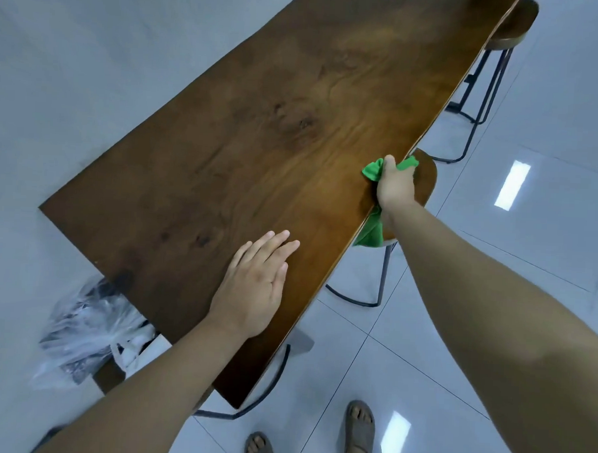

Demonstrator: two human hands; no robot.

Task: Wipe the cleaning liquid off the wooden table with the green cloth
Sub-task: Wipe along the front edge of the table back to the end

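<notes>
1. The right hand (395, 187) has its grip closed around the green cloth (373, 169), bunched at the right long edge of the wooden bench (260, 128). One end of the cloth pokes out past the fingers; the other hangs below the edge.
2. The left hand (253, 289) lies flat and open on the bench top, holding nothing, nearer the person than the cloth.
3. Risk: with the cloth balled up and half off the edge, little fabric likely meets the wood, so liquid could be pushed over onto the stool (426, 177) just beside the edge, or onto the glossy tiled floor (494, 269), making it slippery.
4. Risk: I cannot make out any wet patch, so streaks may be missed.
5. The bench is a long, dark slab with swirling grain and knots, smooth and faintly shiny. The cloth looks soft and bright, probably microfibre.
</notes>
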